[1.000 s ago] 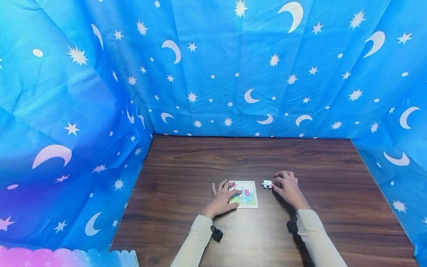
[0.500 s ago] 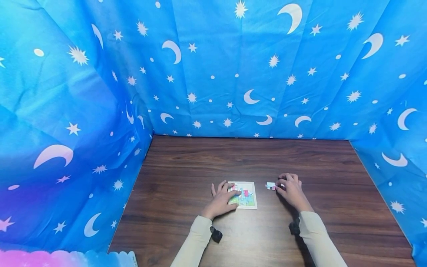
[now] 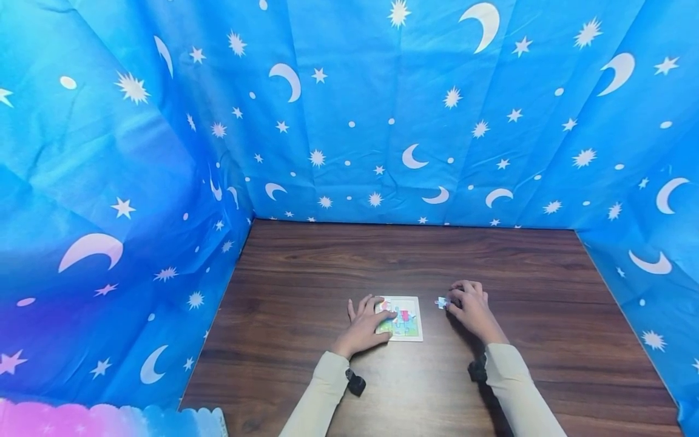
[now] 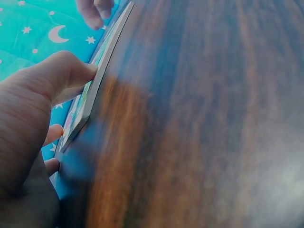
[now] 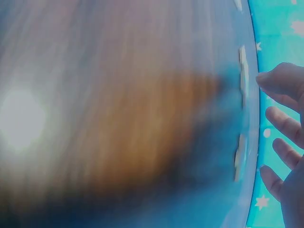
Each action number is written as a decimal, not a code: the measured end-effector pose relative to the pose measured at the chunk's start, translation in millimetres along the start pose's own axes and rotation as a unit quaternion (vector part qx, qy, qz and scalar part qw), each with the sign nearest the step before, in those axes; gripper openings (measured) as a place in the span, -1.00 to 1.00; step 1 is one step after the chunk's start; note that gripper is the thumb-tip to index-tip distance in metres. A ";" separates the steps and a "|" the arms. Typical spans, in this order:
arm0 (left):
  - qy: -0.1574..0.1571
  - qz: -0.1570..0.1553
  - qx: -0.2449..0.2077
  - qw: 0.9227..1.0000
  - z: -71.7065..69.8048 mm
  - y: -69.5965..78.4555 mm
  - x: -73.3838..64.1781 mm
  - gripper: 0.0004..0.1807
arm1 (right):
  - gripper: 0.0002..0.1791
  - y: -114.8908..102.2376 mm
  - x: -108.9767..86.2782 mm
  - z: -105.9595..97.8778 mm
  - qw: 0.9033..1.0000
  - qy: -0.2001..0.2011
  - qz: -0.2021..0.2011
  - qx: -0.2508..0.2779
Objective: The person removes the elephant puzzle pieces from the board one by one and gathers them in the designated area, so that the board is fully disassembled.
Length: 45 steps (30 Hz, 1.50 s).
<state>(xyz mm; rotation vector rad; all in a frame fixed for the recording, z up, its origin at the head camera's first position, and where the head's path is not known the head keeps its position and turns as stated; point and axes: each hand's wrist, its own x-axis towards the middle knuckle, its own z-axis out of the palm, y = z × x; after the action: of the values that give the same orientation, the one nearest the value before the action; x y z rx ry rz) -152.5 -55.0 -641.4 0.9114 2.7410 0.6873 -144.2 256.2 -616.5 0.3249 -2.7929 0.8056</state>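
My left hand (image 3: 363, 328) rests spread on a small square jigsaw puzzle in a pale frame (image 3: 420, 315). Its thumb lies over the near edge of the frame (image 4: 90, 107) in the left wrist view. Pink, blue and green pieces fill part of the picture. To the right of the frame, a light-blue jigsaw piece (image 3: 441, 302) lies on the table. My right hand (image 3: 472, 308) hovers right beside it, thumb tip close to it, fingers loosely bent and partly covering what lies there. In the right wrist view, a puzzle piece (image 5: 244, 78) and another piece (image 5: 239, 159) lie flat, apart from the fingers.
The dark wood table (image 3: 327, 255) reaches back to a blue curtain (image 3: 349, 91) with moons and stars, which also hangs at both sides. A scalloped pink-and-blue edge (image 3: 109, 422) shows at the lower left. Black wrist cameras sit under both sleeves.
My right hand has shifted slightly right, then back left beside the piece. Less of the pink on the loose pieces shows now. The left hand has stayed on the puzzle.
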 end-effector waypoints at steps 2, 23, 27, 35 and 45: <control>0.001 0.000 -0.004 1.000 0.6 -0.2 0.6 -0.45 | -0.81 -5.0 3.4 1.9 1.000 -0.005 0.000 0.003; -0.012 0.003 -0.005 1.000 -1.7 -1.9 4.1 -0.44 | -0.94 -55.3 29.1 40.2 0.996 -0.042 -0.072 0.026; -0.028 -0.001 -0.001 1.000 -4.8 -0.1 3.9 -0.44 | -0.93 -61.5 32.6 47.3 0.995 -0.051 -0.082 0.029; -0.037 0.003 -0.004 0.999 -6.0 -1.3 2.0 -0.44 | -0.88 -72.7 36.7 55.7 0.992 -0.067 -0.103 0.036; -0.028 0.012 -0.004 1.000 -3.9 -4.6 -0.9 -0.46 | -0.85 -81.1 40.5 62.8 0.990 -0.104 -0.091 0.024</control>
<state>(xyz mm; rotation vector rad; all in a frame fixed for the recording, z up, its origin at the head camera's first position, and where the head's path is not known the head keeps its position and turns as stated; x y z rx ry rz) -155.4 -60.3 -640.2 0.9491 2.6808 0.6676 -170.1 149.1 -617.5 0.6984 -2.8810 0.8393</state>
